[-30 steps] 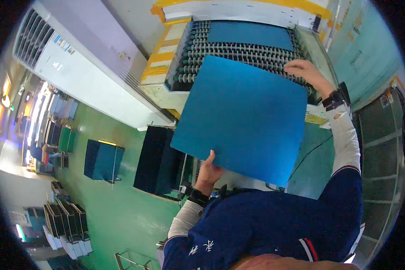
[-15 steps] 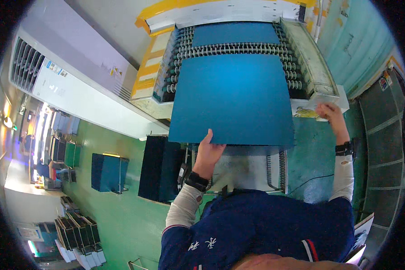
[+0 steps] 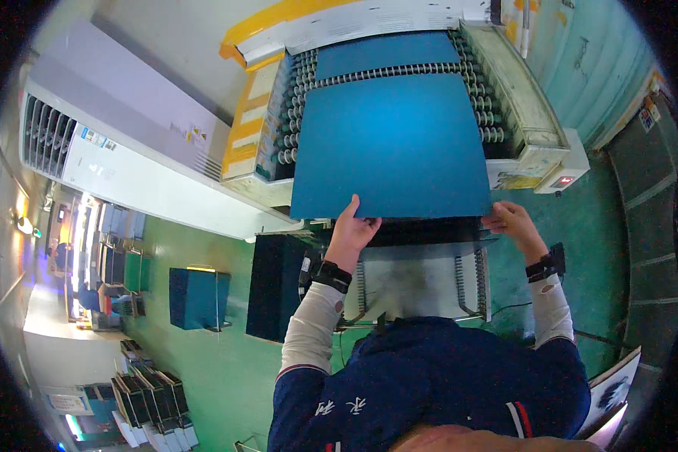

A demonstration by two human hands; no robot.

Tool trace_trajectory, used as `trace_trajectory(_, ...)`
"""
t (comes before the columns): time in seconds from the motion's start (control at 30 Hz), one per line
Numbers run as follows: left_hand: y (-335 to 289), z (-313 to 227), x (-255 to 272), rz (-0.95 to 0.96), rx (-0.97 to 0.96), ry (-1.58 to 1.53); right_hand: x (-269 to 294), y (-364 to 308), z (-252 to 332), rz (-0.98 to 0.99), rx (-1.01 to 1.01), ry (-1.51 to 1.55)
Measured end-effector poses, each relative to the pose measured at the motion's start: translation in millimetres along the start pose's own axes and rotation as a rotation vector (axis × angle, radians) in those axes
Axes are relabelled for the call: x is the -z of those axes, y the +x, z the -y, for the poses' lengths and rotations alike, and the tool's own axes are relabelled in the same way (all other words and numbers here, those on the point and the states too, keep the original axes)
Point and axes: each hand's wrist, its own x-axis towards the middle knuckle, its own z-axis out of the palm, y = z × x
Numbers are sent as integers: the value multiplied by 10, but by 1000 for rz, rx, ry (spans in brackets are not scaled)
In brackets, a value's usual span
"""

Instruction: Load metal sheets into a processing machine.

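Observation:
A flat blue panel [image 3: 392, 147] lies with its far part on the roller conveyor [image 3: 288, 124], its near edge sticking out toward me. My left hand [image 3: 352, 232] grips that edge near the left corner, thumb on top and fingers under it. At the near right corner, my right hand [image 3: 517, 228] pinches the panel; some of its fingertips are hidden. Farther in, a second blue panel [image 3: 388, 56] rests on the rollers, close to the white cover at the back. Below the near edge, dark panel edges [image 3: 422, 232] show above a pale rack [image 3: 407, 279].
To the left runs a long white air-conditioner-like cabinet [image 3: 143, 169]. A dark stack [image 3: 273, 286] stands on the green floor, with a cart of blue panels [image 3: 197, 298] beyond it. A small lit display [image 3: 563, 181] sits on the machine's right corner.
My right hand has come from beside the machine's right corner to the panel's near right corner. The panel lies farther in, nearer the second one. My left hand still holds its edge.

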Motion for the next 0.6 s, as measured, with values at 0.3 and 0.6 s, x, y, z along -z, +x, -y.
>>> trace_trajectory(0.3, -44, -31, 81, 1, -34, -10, -216, 91, 90, -103, 9, 85)
trace_trajectory(0.6, -111, -109, 187, 34, -106, 69, -142, 246, 28, -80, 53, 151)
